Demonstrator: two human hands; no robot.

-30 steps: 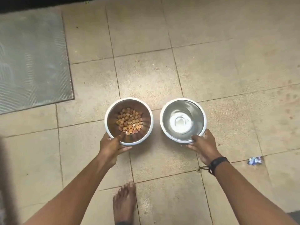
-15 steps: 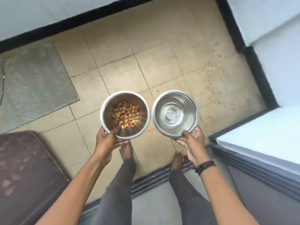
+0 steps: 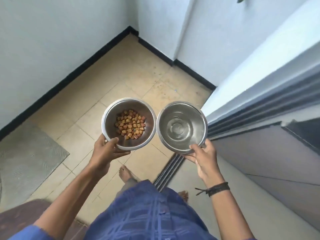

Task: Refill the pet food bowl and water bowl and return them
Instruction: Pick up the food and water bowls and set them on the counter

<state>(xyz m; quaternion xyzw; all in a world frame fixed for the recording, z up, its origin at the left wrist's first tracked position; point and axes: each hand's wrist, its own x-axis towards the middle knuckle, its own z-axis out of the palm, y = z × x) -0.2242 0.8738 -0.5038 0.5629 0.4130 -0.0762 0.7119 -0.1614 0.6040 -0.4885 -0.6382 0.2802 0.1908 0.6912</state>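
Two bare forearms reach forward over a blue checked shirt [image 3: 147, 213], the right one wearing a dark cord wristband [image 3: 218, 188]. Just beyond the wrists, the left hand [image 3: 105, 153] holds the food bowl [image 3: 128, 123] by its near rim, thumb hooked inside and fingers spread underneath. The right hand [image 3: 205, 158] grips the water bowl [image 3: 181, 126] the same way at its near edge, thumb over the rim. Both steel bowls are carried level in the air, side by side with rims almost touching. Brown kibble [image 3: 130, 124] lies in the left-hand bowl; the other shows clear water with ripples. Below the hands, a bare foot [image 3: 125, 174] stands on the tiled floor [image 3: 121, 75] beside a door track [image 3: 168, 172]. Left of the left hand lies a grey mat [image 3: 29, 158]. Beyond the bowls, white walls [image 3: 52, 40] meet in a corner.
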